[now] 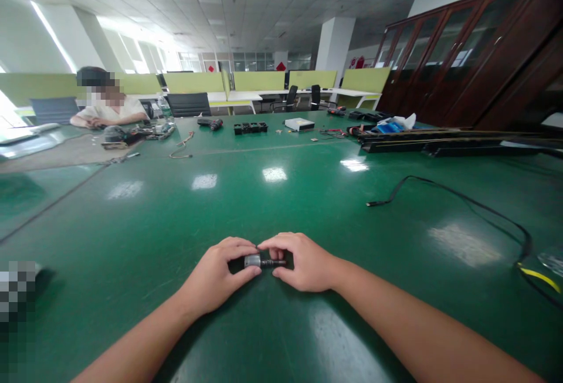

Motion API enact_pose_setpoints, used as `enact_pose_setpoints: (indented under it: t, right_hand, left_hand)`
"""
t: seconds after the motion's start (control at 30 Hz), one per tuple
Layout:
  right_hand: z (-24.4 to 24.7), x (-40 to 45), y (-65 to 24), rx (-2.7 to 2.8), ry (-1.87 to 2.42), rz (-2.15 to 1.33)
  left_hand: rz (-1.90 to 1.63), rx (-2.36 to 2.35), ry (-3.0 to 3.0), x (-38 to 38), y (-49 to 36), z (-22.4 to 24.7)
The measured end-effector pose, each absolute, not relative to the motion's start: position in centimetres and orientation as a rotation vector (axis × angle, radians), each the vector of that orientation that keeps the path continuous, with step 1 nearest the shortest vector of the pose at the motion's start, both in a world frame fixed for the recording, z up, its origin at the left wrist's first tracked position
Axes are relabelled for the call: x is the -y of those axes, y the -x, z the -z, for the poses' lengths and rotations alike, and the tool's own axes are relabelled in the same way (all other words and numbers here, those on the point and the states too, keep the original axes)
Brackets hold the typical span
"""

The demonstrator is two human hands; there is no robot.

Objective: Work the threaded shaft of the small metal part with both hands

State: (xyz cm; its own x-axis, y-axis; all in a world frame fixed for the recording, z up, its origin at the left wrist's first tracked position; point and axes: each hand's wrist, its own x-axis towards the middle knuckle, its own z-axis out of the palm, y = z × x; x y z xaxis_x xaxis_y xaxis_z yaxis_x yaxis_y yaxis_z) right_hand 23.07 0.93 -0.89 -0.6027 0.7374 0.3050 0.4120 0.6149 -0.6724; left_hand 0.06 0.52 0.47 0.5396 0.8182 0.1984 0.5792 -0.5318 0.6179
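A small cylindrical part with a silver-grey body [252,260] and a thin dark shaft [273,263] lies sideways low over the green tabletop, between my two hands. My left hand [217,271] closes around the silver end, thumb in front and fingers behind. Around the shaft end curls my right hand [303,263], its thumb near the front side and its index finger reaching over towards the left fingertips. Part of the shaft's tip is hidden by the right hand. Whether the part touches the table I cannot tell.
A black cable [466,195] snakes across the right side. At the table's far side are a power drill [210,124], black blocks [250,128], a white box [299,124] and long black rails [396,141]. A person [112,107] sits at far left.
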Motion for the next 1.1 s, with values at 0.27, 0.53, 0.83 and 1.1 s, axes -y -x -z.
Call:
enact_pose_setpoints:
  t: [0.27,0.53,0.83,1.1]
  right_hand:
    - [0.93,-0.92,-23.02,2.272,0.927,-0.727]
    - [1.09,-1.05,-22.68,2.309,0.916,-0.662]
    - [1.16,-1.09,-22.59,2.333,0.907,-0.621]
    - [1.57,-1.06,-22.46,2.367,0.886,-0.549]
  left_hand:
    - [-0.675,-1.105,-2.282,-0.33,-0.07,-0.55]
    - [-0.678,-1.079,-2.287,-0.26,-0.12,-0.83]
    - [-0.680,-1.130,-2.321,-0.41,-0.05,-0.74]
    - [-0.600,-1.160,-2.321,-0.28,-0.18,-0.95]
